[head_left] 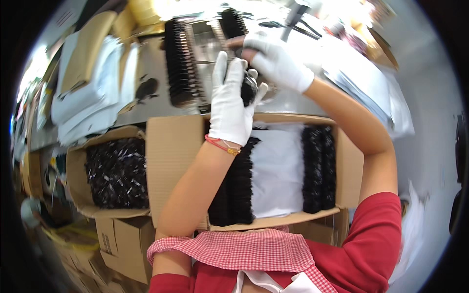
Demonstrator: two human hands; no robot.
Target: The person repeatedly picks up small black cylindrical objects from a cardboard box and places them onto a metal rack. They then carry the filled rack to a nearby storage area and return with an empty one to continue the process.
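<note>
White gloves cover both hands, which meet over the worktable at the upper middle. My left hand [228,105] curls round a small shiny black thing [248,91] whose kind I cannot make out. Its fingertips point away from me. From the right comes my right hand [278,61], with bare fingertips pinched close to the left fingertips; what they hold is hidden and blurred. Just left of the hands stands a rack of black bristly pieces in a long row [177,63]. A second black row [233,23] stands behind.
Below the hands, an open carton [349,166] holds black bundles [320,168] and a white sheet [277,171]. A smaller carton [75,176] at left contains many shiny black pieces [117,171]. White bags [85,107] lie at far left; papers [359,73] at right.
</note>
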